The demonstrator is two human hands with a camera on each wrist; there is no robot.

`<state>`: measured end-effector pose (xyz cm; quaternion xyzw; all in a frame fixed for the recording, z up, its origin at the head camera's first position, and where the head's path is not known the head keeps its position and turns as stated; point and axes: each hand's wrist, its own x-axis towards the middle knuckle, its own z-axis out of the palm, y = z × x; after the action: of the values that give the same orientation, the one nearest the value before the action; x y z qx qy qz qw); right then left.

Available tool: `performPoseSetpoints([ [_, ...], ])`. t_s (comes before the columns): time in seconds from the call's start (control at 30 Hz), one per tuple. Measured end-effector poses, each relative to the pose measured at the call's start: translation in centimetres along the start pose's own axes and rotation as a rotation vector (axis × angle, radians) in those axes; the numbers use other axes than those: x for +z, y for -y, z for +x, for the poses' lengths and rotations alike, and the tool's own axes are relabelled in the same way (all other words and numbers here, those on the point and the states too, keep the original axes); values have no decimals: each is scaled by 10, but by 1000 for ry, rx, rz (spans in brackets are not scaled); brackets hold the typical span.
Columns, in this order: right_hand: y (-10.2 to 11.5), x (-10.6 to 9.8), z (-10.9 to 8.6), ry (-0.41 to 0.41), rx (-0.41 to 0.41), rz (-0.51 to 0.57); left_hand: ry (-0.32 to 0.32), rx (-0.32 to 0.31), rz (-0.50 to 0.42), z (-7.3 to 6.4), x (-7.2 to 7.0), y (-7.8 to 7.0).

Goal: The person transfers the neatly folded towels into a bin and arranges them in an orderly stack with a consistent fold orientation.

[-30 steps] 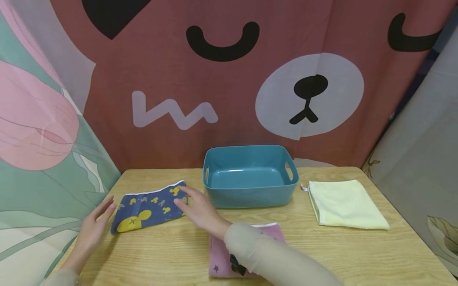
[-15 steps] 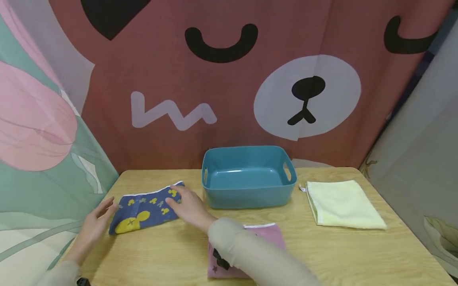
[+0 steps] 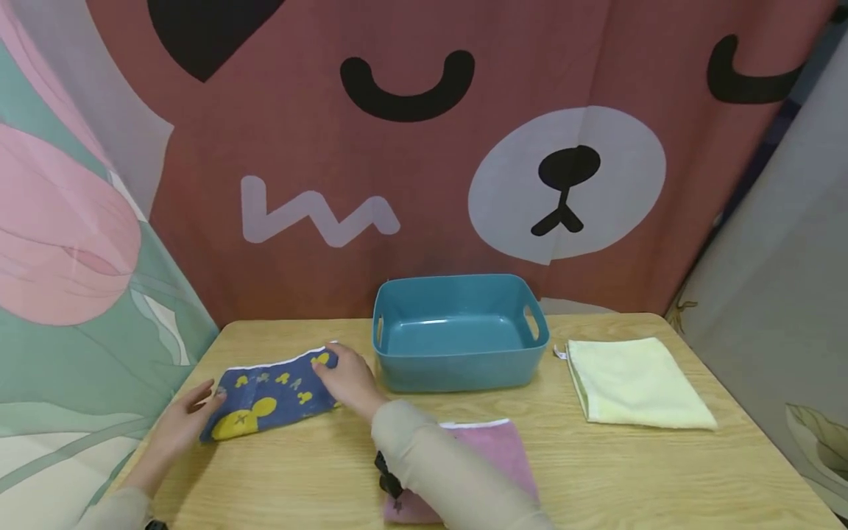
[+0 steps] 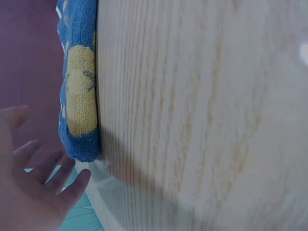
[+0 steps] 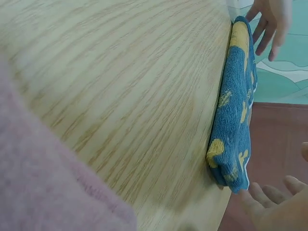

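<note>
A folded blue towel (image 3: 278,394) with yellow mouse-head patches lies on the left of the table. My left hand (image 3: 182,427) is beside its left end, fingers spread; in the left wrist view a small gap shows between the fingertips (image 4: 83,177) and the towel (image 4: 81,96). At the opposite end, my right hand (image 3: 351,379) reaches over the corner with its fingers extended. Its fingertips (image 5: 250,198) are at the towel's end (image 5: 233,110) in the right wrist view, seemingly touching it. Neither hand has lifted the towel off the table.
A teal basket (image 3: 464,372) with side handle holes stands at the back middle. A folded pale yellow towel (image 3: 639,383) lies to the right. Beneath my right forearm is a folded pink towel (image 3: 497,449), partly hidden. Patterned curtains (image 3: 318,280) hang behind the wooden table (image 3: 609,478).
My right hand has moved slightly left, onto the blue towel's right end. The left hand has come a little closer to the left end. The towels and basket stay put.
</note>
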<state>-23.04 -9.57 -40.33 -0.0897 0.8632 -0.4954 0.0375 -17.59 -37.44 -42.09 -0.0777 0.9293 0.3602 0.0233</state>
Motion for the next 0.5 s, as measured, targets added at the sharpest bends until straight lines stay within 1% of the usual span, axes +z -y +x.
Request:
performPoseSetpoints([
  [0.1, 0, 4, 1, 0, 27, 6, 9, -19, -5, 0, 2, 1],
  [0.23, 1, 9, 3, -9, 46, -21, -8, -36, 4, -1, 4, 6],
  [0.37, -1, 11, 6, -30, 53, -43, -29, -40, 20, -1, 4, 9],
  [0.5, -5, 12, 7, -47, 61, -53, -25, -47, 17, 1, 6, 8],
])
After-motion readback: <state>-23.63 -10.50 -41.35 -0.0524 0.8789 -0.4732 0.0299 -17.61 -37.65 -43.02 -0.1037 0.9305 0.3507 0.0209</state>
